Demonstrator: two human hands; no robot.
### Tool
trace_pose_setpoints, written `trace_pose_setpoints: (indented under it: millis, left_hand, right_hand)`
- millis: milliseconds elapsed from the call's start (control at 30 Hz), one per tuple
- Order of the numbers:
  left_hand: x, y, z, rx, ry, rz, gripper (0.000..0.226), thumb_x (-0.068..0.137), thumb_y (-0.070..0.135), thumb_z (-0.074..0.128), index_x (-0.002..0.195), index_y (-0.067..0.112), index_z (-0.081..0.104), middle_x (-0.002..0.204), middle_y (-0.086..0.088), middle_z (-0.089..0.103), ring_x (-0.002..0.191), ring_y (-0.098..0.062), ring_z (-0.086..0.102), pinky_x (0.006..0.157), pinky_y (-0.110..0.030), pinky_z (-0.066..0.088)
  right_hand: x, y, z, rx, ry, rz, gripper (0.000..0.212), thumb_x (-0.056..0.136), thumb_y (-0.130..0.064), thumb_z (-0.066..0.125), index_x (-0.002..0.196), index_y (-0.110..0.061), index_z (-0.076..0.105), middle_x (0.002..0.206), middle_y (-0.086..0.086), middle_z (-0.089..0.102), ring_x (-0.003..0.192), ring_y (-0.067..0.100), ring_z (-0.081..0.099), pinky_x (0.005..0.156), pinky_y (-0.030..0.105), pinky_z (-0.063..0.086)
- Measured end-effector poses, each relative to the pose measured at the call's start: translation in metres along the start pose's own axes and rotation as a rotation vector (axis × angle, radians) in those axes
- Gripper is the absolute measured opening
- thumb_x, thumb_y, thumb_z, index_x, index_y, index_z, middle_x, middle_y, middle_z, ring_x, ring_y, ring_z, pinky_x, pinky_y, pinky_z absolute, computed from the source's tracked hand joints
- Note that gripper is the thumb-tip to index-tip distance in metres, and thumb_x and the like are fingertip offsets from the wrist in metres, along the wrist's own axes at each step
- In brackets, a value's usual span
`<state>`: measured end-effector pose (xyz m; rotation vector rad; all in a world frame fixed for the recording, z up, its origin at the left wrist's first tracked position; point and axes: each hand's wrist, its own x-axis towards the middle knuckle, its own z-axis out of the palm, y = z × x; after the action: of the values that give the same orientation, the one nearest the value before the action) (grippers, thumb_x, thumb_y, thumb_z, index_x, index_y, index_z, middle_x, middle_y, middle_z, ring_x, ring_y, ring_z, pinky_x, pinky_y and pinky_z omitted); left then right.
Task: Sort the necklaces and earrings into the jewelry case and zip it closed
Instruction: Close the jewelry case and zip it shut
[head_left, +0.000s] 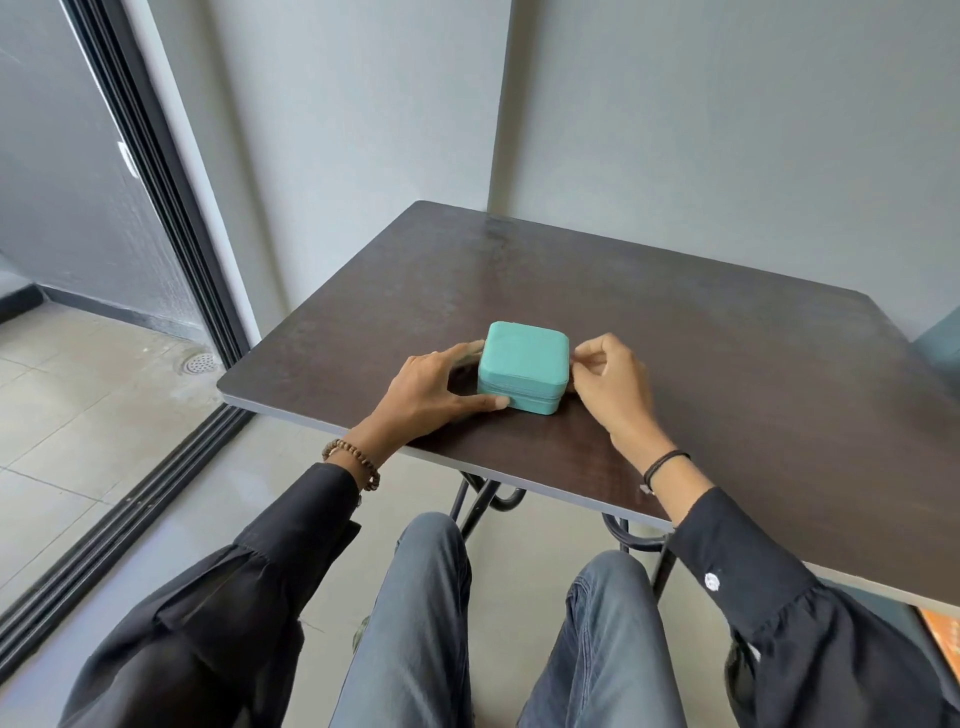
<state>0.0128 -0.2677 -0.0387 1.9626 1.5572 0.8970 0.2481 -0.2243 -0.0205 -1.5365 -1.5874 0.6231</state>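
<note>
Here we are, looking down at a dark wood-grain table (701, 364), and sitting near its front-left edge is the turquoise jewelry case (523, 366); lid down, flat on the surface, its zipper seam running as a dark line around the side wall; whether that zip is drawn all the way round cannot be told from this angle.

The left hand (431, 387) is on the case's left side; fingers spread wide, the thumb (485, 401) pressed against the near-left corner down by the seam, the longer fingers reaching along the far-left edge; it braces the box rather than closing round it.

The right hand (610, 382) is up against the right side of the case; fingers curled in, thumb and forefinger drawn together at the right edge close to the seam; what they pinch there, if anything, is too small to make out.

A wooden bead bracelet (356, 457) sits on the left wrist; a thin black band (665, 462) on the right; black sleeves (753, 582) on both arms; blue jeans (421, 623) below the table edge; pale floor tiles (78, 415) off to the left.
</note>
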Motion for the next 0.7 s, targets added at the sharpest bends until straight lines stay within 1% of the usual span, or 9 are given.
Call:
trace_pose_setpoints:
  millis: [67,167,300,367,433,467,567,633,700]
  left_hand:
    - [-0.003,0.003,0.002,-0.022,0.022,-0.001,0.077,0.078,0.063,0.076,0.146,0.035,0.052,0.136,0.018,0.063,0.125,-0.001,0.059,0.11,-0.034,0.047]
    - [-0.005,0.009,0.003,-0.046,0.04,-0.007,0.068,0.084,0.055,0.075,0.146,0.037,0.052,0.139,0.019,0.061,0.127,-0.001,0.057,0.107,-0.029,0.046]
    - [-0.005,0.014,0.003,-0.035,0.044,-0.027,0.063,0.088,0.05,0.073,0.146,0.04,0.051,0.142,0.018,0.058,0.125,0.0,0.053,0.094,-0.023,0.039]
    - [-0.003,0.014,0.003,-0.055,0.044,-0.04,0.063,0.088,0.049,0.073,0.146,0.039,0.051,0.142,0.016,0.059,0.125,-0.001,0.052,0.097,-0.025,0.04]
    - [0.0,0.015,0.003,-0.079,0.042,-0.042,0.061,0.088,0.047,0.074,0.144,0.035,0.055,0.14,0.014,0.061,0.127,-0.005,0.056,0.103,-0.027,0.044]
    - [0.002,0.015,0.003,-0.093,0.048,-0.042,0.058,0.088,0.046,0.074,0.142,0.034,0.058,0.136,0.014,0.065,0.123,-0.005,0.06,0.103,-0.027,0.046]
    - [0.011,0.018,-0.004,-0.154,0.08,-0.057,0.046,0.09,0.039,0.075,0.134,0.033,0.065,0.116,0.015,0.074,0.102,-0.001,0.069,0.095,-0.022,0.052]
    - [0.023,0.018,-0.009,-0.178,0.076,-0.054,0.042,0.091,0.033,0.075,0.133,0.03,0.067,0.111,0.014,0.076,0.099,-0.003,0.071,0.097,-0.026,0.053]
    - [0.039,0.017,-0.011,-0.195,0.082,-0.047,0.04,0.093,0.03,0.074,0.133,0.028,0.067,0.11,0.013,0.076,0.096,-0.007,0.073,0.096,-0.028,0.056]
  right_hand:
    - [-0.012,0.002,0.0,0.071,-0.049,0.035,0.017,0.094,-0.008,0.058,0.104,-0.018,0.069,0.101,-0.004,0.073,0.094,0.01,0.069,0.086,0.027,0.057]
    - [-0.024,0.004,-0.002,0.245,-0.105,0.091,0.03,0.097,-0.004,0.049,0.115,-0.016,0.071,0.111,-0.003,0.074,0.099,0.009,0.073,0.09,0.026,0.059]
    - [-0.03,0.003,-0.003,0.339,-0.148,0.147,0.039,0.099,-0.015,0.046,0.129,-0.02,0.07,0.121,-0.01,0.072,0.099,-0.002,0.071,0.098,0.03,0.057]
    - [-0.032,0.0,-0.002,0.356,-0.184,0.156,0.039,0.097,-0.024,0.048,0.128,-0.025,0.071,0.121,-0.013,0.072,0.098,-0.003,0.071,0.102,0.034,0.055]
    - [-0.03,-0.004,-0.002,0.386,-0.222,0.18,0.04,0.091,-0.033,0.048,0.122,-0.032,0.074,0.119,-0.014,0.073,0.102,0.0,0.071,0.105,0.036,0.053]
    - [-0.028,-0.006,-0.002,0.399,-0.238,0.188,0.039,0.09,-0.035,0.049,0.118,-0.033,0.075,0.119,-0.013,0.074,0.104,0.002,0.071,0.106,0.037,0.052]
    - [-0.018,-0.012,-0.002,0.394,-0.256,0.186,0.039,0.092,-0.037,0.05,0.123,-0.03,0.073,0.12,-0.011,0.074,0.105,0.004,0.072,0.107,0.038,0.051]
    - [-0.009,-0.016,-0.001,0.378,-0.25,0.168,0.041,0.092,-0.036,0.05,0.127,-0.031,0.071,0.119,-0.012,0.074,0.103,0.003,0.072,0.107,0.038,0.052]
    - [0.004,-0.024,0.002,0.366,-0.266,0.149,0.037,0.09,-0.034,0.051,0.119,-0.04,0.073,0.115,-0.014,0.074,0.104,0.003,0.07,0.106,0.036,0.052]
